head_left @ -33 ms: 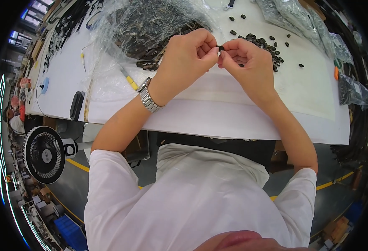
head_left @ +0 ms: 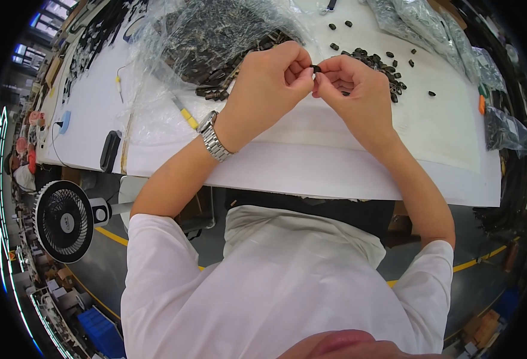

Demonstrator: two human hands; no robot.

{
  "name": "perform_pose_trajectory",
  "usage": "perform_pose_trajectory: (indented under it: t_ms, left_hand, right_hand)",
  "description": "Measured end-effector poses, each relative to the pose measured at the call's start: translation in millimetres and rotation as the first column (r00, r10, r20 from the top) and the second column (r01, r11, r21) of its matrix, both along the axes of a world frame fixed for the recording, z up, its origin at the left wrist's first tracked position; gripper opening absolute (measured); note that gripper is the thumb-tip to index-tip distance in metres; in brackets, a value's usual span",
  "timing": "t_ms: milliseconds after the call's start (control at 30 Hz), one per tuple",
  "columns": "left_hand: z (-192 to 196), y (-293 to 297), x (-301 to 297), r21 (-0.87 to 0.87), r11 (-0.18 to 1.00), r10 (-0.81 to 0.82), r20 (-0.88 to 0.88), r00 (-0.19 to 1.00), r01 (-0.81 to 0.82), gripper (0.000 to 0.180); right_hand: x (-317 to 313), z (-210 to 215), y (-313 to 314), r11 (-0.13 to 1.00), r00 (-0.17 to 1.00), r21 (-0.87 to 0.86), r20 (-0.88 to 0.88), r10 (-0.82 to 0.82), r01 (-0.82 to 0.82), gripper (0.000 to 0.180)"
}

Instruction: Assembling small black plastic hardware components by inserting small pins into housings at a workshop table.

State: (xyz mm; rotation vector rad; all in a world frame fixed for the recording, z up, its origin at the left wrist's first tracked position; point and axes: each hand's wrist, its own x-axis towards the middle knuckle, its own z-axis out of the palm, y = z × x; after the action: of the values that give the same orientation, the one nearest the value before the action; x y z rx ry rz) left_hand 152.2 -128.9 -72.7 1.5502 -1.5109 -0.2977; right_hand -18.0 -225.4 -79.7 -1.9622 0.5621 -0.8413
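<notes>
My left hand [head_left: 272, 78] and my right hand [head_left: 356, 87] meet above the white table [head_left: 335, 173], fingertips pressed together. Between them they pinch a small black part [head_left: 316, 69], mostly hidden by the fingers. A metal wristwatch [head_left: 214, 139] sits on my left wrist. Just beyond my right hand lies a loose pile of small black parts [head_left: 378, 63]. Beyond my left hand is a crumpled clear plastic bag [head_left: 215, 36] with dark elongated parts on it.
A yellow-handled tool [head_left: 185, 115] lies left of my left wrist, and a black oblong object [head_left: 109, 151] rests near the table's front left edge. Clear bags of parts [head_left: 503, 128] line the right side. A black fan [head_left: 66, 220] stands on the floor at the left.
</notes>
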Motion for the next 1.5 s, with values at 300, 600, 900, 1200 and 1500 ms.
perform_pose_trajectory:
  t_ms: [300, 600, 900, 1200, 1500]
  left_hand:
    - [-4.4, -2.5, 3.2, -0.186, 0.982, 0.099, 0.471, 0.877, -0.011, 0.012]
    - [17.3, 7.7, 8.6, 0.166, 0.981, -0.084, -0.082, 0.993, 0.096, 0.009]
    - [5.1, 2.4, 7.8, 0.051, 0.997, -0.057, -0.041, 0.998, 0.059, 0.014]
    - [3.7, -5.4, 32.5, 0.115, 0.872, -0.233, -0.758, 0.609, 0.476, 0.018]
    - [6.2, -4.2, 14.9, 0.046, 0.974, -0.19, -0.383, 0.904, 0.224, 0.024]
  right_hand:
    - [-1.1, 1.2, 2.0, 0.974, 0.996, -0.228, -0.086, -0.01, -0.01, 0.019]
    - [-9.1, 6.1, -9.0, 0.973, 0.982, 0.143, -0.027, 0.185, -0.179, 0.019]
    - [-4.4, 2.4, -3.9, 0.982, 0.992, 0.146, -0.002, 0.123, -0.121, 0.019]
    - [-11.8, 7.0, -25.1, 0.794, 0.911, 0.446, 0.177, 0.374, -0.413, 0.02]
    - [-8.3, -0.3, -15.8, 0.781, 0.926, 0.507, 0.287, 0.245, -0.364, 0.022]
